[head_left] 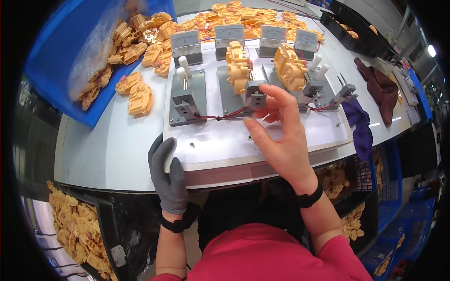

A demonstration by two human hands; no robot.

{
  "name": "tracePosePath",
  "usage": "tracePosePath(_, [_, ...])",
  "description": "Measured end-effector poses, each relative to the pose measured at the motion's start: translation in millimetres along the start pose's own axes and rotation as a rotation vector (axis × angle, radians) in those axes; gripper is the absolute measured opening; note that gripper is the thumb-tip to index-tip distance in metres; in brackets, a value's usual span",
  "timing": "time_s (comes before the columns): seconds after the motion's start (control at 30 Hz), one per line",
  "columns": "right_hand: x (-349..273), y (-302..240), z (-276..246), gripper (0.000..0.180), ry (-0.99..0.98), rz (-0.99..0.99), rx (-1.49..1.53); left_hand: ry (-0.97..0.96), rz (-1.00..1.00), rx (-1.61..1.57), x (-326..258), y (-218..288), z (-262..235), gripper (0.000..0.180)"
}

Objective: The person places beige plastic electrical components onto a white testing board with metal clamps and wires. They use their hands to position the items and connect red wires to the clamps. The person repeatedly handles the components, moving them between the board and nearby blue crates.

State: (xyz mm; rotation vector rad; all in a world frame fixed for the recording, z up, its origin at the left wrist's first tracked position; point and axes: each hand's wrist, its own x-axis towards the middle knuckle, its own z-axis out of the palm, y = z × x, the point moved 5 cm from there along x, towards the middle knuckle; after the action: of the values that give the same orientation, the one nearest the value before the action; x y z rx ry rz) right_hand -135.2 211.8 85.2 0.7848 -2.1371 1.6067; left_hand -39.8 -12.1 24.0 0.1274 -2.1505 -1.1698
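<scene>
Bare right hand [286,140]: thumb and index finger apart, poised about the grey upright block [255,96] of the middle fixture — cannot tell whether touching. Just beyond the fingertips, on that fixture: middle casing [238,70], yellow-orange moulded plastic, long and knobbly, with stepped ridges and rounded bosses, standing close behind the block. Nearer the body and to the left, gloved in grey: left hand [169,175], thumb and fingers astride the near left corner of a white board [215,147], firmness of hold not readable.

Under the right hand, same board: smooth, pale, thick-edged, dotted with small metal studs, lying on a white table [108,145]. Leftward from the fingertips, red and black wires [218,118] to the left fixture [200,103], with white-capped rods. Right of the middle casing, another casing [289,68] on a like fixture. Behind, four dial meters [229,40] in a row; farther still, a broad heap of casings [220,21].

Well left of the grip, a blue bin [51,61] with clear film and more casings. Off to the right, purple cloth [358,124], maroon cloth [379,89] and — farther out — a long black tray [361,44]. Below table level, casings in a black bin [107,225] leftward; blue crates [393,164] rightward.
</scene>
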Motion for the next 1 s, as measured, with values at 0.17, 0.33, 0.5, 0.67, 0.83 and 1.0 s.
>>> tracePosePath(0.17, [-1.8, 2.3, -1.5, 0.055, 0.052, -0.020, -0.023, 0.006, -0.009, -0.014, -0.8, 3.0, -1.6, 0.040])
tracePosePath(0.33, [-3.8, 4.7, -4.4, 0.054, 0.082, 0.026, -0.005, -0.004, 0.008, -0.010, -0.6, -0.4, 0.3, 0.041])
tracePosePath(0.5, [-7.2, 5.8, -8.5, 0.047, 0.124, 0.082, 0.056, -0.003, 0.004, -0.005, -1.2, 0.9, -1.6, 0.041])
tracePosePath(0.67, [-9.9, -2.7, -7.9, 0.013, 0.066, -0.020, -0.015, -0.003, 0.005, -0.042, -1.0, 0.5, -0.9, 0.042])
tracePosePath(0.83, [-9.7, -6.2, -2.0, 0.009, -0.043, 0.000, -0.103, -0.167, -0.153, -0.111, 7.2, -4.5, -12.6, 0.044])
tracePosePath(1.0, [-12.2, -4.6, -3.4, 0.008, -0.051, -0.025, -0.103, -0.131, -0.170, -0.094, 52.3, -9.0, -57.9, 0.047])
